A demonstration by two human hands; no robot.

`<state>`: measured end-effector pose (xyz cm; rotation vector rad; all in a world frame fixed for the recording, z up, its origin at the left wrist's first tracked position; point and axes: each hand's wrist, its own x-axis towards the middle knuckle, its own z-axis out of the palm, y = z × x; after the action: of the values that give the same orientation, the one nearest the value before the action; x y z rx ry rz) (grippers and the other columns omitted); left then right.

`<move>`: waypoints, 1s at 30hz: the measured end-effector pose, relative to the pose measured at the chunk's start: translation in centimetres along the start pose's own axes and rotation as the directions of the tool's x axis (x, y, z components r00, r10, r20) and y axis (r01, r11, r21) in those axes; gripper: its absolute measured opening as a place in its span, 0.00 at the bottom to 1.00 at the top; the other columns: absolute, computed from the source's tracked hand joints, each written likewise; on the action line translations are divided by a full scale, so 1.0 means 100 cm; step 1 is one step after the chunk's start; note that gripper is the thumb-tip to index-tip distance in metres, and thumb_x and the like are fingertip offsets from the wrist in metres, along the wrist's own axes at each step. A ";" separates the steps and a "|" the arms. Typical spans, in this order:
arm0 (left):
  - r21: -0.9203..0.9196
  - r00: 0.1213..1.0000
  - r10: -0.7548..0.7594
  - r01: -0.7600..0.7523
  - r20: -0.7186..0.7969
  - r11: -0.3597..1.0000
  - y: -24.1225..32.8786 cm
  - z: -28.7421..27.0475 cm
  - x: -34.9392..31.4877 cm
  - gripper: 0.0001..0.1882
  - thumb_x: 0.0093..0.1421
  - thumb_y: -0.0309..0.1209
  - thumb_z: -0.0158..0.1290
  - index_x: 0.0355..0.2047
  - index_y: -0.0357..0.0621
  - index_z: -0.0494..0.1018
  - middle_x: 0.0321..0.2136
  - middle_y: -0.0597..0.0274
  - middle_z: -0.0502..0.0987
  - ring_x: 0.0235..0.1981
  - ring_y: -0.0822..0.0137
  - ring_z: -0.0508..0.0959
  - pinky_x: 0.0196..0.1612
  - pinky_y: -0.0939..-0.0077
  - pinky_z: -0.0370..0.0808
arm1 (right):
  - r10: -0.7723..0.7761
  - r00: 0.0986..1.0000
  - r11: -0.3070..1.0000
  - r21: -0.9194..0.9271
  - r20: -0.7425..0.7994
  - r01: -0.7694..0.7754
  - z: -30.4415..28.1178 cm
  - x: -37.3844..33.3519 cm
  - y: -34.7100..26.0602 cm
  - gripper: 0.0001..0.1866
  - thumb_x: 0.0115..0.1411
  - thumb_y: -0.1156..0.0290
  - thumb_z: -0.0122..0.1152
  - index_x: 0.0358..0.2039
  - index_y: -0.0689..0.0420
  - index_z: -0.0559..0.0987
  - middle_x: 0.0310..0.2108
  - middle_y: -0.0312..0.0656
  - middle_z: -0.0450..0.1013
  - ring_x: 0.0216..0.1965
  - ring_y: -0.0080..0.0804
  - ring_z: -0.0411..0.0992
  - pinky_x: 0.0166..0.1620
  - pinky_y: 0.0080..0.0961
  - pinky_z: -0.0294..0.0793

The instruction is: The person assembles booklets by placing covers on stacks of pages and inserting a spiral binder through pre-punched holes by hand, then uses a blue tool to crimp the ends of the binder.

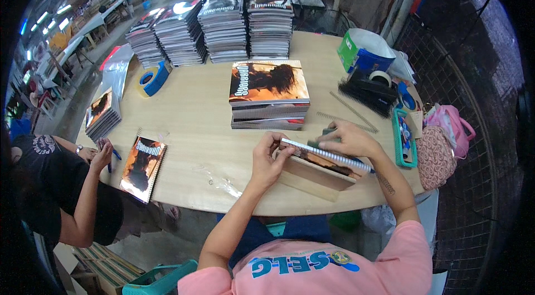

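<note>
- My left hand (270,162) grips the notebook (333,165), tilted over the table's (189,105) near side.
- My right hand (346,138) curls above it; I can't tell its grip.
- A coil (329,154) lines its spine: binding well along, I judge.
- Remaining, I'd guess: the stack (269,86), loose coils (354,111) nearby.

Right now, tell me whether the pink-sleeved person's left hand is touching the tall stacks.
No, the left hand grips a book near the front of the table, apart from the tall stacks.
</note>
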<state>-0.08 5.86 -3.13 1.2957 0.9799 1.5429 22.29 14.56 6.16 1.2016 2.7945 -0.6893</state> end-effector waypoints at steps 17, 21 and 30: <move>0.160 0.997 0.073 -0.071 -0.007 0.985 0.014 -0.016 0.011 0.18 0.48 0.18 0.62 0.38 0.38 0.68 0.33 0.63 0.73 0.36 0.71 0.75 0.46 0.76 0.71 | -0.267 0.954 0.820 0.488 -0.139 0.300 0.004 0.025 -0.016 0.21 0.60 0.54 0.54 0.39 0.60 0.81 0.38 0.51 0.75 0.42 0.40 0.73 0.48 0.30 0.69; 0.155 0.997 0.062 -0.056 -0.039 0.986 0.016 -0.019 0.010 0.22 0.47 0.18 0.63 0.41 0.38 0.66 0.33 0.63 0.73 0.36 0.71 0.75 0.46 0.76 0.71 | -0.344 0.917 0.805 0.440 -0.201 0.398 0.004 0.038 -0.021 0.22 0.59 0.53 0.55 0.38 0.60 0.82 0.37 0.52 0.74 0.41 0.44 0.73 0.48 0.33 0.69; -0.048 0.991 0.125 -0.122 0.047 0.991 0.011 -0.011 0.016 0.33 0.46 0.22 0.65 0.50 0.40 0.61 0.34 0.62 0.72 0.38 0.70 0.74 0.46 0.74 0.71 | -0.098 0.887 0.944 0.239 -0.451 0.226 0.049 0.020 0.050 0.26 0.52 0.59 0.63 0.47 0.62 0.76 0.47 0.55 0.69 0.49 0.45 0.68 0.53 0.35 0.66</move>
<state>-1.46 7.05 -1.78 1.3786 0.8420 1.6087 23.65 16.95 -0.62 1.3142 3.2874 -0.9759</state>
